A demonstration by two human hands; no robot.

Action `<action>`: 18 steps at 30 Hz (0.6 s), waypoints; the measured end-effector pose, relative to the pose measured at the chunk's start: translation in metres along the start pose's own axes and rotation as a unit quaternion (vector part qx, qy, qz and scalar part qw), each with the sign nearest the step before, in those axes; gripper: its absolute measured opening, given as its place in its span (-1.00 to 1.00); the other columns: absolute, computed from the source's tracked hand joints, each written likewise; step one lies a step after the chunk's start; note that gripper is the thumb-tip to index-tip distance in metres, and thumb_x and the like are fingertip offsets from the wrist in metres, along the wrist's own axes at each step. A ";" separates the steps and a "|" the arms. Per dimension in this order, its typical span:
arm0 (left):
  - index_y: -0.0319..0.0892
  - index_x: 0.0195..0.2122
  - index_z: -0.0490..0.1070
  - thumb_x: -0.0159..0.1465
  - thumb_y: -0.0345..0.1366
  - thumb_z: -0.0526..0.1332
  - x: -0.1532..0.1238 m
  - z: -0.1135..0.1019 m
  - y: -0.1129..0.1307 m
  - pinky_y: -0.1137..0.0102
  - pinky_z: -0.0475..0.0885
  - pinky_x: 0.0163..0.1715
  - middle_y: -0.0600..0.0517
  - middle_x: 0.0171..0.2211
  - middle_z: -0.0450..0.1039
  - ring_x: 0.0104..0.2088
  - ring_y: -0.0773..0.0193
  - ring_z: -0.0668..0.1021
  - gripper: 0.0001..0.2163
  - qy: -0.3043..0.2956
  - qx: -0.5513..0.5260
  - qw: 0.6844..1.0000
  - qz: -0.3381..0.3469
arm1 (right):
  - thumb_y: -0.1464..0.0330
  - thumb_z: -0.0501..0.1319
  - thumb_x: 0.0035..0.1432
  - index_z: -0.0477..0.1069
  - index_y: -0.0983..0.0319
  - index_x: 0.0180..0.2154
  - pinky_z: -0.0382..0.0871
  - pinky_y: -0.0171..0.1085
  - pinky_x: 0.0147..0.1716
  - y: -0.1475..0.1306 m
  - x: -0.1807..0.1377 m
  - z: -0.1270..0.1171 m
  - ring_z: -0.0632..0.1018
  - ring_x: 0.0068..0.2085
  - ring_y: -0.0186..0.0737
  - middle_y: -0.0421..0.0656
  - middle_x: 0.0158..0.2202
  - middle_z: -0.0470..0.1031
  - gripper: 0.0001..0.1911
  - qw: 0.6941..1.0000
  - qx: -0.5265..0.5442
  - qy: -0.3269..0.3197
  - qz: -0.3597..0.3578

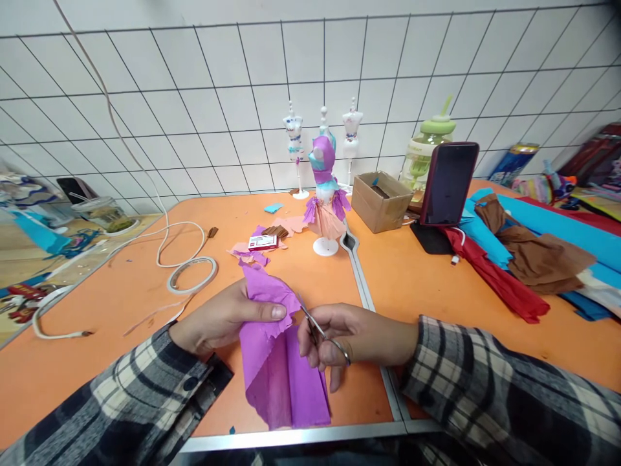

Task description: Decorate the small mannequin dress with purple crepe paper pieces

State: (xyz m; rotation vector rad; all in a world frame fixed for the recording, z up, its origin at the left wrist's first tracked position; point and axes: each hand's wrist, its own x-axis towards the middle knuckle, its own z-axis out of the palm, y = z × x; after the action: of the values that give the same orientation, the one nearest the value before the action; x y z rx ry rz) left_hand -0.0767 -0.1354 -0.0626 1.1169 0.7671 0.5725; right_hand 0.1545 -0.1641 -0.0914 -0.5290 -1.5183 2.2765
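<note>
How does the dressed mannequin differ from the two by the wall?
The dressed mannequin wears purple, teal and pink crepe paper; the two bare mannequins show mostly white torsos. The dressed one stands nearer the hands; the bare ones stand at the tiled wall. All stand upright on thin white stands.

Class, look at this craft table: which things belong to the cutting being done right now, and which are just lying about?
In use: purple crepe paper, held by the left hand; small scissors in the right hand.

Lying about: cardboard box, phone on stand, white cable, dressed mannequin, green bottle.
</note>
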 end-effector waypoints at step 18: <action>-0.18 -0.16 0.58 0.05 -0.25 0.49 -0.003 -0.014 0.009 0.49 0.42 -0.42 0.02 -0.39 0.56 -0.41 0.29 0.54 -0.67 -0.047 0.112 0.993 0.012 | -0.06 0.40 -0.03 0.47 0.32 -0.23 0.47 -0.39 -0.46 -0.001 -0.002 -0.005 0.40 -0.44 -0.41 -0.27 -0.47 0.33 -0.42 1.000 -0.023 -0.018 0.006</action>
State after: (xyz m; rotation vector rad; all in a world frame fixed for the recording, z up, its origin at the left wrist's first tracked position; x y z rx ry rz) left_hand -0.0902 -0.1267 -0.0569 1.3516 0.7489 0.4573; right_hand 0.1592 -0.1604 -0.0921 -0.5141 -1.5932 2.2757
